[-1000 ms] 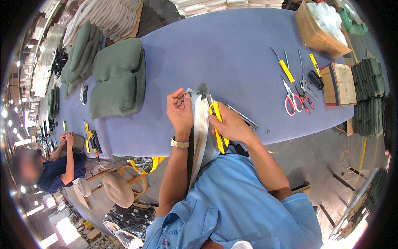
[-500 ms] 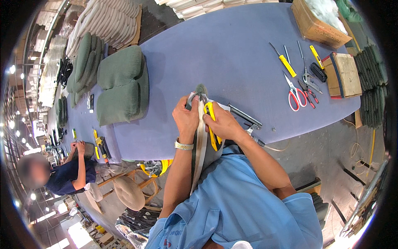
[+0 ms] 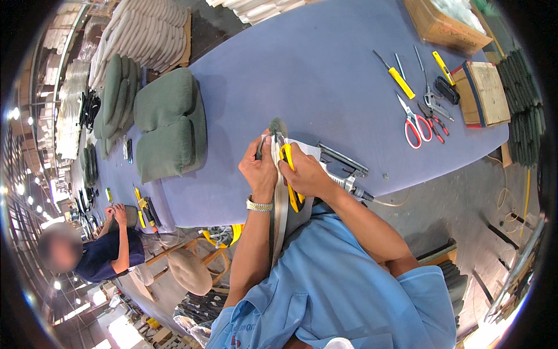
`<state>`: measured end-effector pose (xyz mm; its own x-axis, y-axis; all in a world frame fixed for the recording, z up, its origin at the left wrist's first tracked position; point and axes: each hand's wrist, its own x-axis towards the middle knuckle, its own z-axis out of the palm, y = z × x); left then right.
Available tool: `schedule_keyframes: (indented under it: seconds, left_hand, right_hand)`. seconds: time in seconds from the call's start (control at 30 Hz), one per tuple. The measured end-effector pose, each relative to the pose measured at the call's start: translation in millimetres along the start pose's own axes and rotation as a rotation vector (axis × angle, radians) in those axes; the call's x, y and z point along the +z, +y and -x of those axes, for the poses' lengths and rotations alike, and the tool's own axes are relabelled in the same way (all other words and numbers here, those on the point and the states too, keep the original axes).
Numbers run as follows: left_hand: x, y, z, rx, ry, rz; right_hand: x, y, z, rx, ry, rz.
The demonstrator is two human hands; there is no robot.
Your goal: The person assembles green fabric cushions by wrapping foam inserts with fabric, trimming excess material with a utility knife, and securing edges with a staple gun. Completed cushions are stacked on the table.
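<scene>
My left hand (image 3: 260,171) grips a long, narrow piece of dark green fabric with a pale edge strip (image 3: 279,221). Its green tip (image 3: 276,125) pokes out past my fingers, and the length runs down toward my lap. A yellow-and-black utility knife (image 3: 295,200) is in my right hand (image 3: 308,174), its front end against the piece close to my left fingers. The blade is too small to make out. Just right of my hands, a staple gun (image 3: 343,161) lies on the blue table (image 3: 256,75), partly behind my right wrist.
Green cushions (image 3: 168,145) sit at left. Red-handled scissors (image 3: 416,131), pliers (image 3: 435,123) and a yellow-handled pointed tool (image 3: 401,81) lie at right, near a small box (image 3: 487,96). A carton of white stuffing (image 3: 444,35) stands far right. Another person (image 3: 119,247) works at left.
The knife and my right hand have shifted slightly left, closer to my left hand. My view has turned a little. The piece stays held.
</scene>
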<state>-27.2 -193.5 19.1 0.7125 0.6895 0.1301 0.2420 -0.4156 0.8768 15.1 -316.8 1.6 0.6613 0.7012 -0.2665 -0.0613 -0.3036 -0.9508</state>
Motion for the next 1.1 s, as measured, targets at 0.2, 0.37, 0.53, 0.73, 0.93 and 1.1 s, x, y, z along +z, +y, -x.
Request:
schedule_keyframes:
  seconds: [0.2,0.37,0.53,0.73,0.93,1.1]
  left_hand:
    - [-2,-1,1,0.001,-0.009,-0.028]
    - [0,-10,0,0.063,0.006,0.019]
    - [0,-9,2,0.026,-0.001,0.000]
    - [2,-12,2,0.017,0.000,0.014]
    - [2,-6,3,0.023,-0.017,-0.015]
    - [2,-10,6,0.114,-0.006,0.049]
  right_hand:
    - [-5,-6,0,0.017,-0.027,0.020]
    - [-11,-13,-1,-0.002,-0.040,0.083]
    - [-17,-24,0,0.040,-0.076,0.088]
    - [-21,-21,-2,0.019,-0.111,0.070]
    - [-18,-19,4,0.093,-0.078,0.086]
    - [-40,-2,35,0.170,-0.017,-0.045]
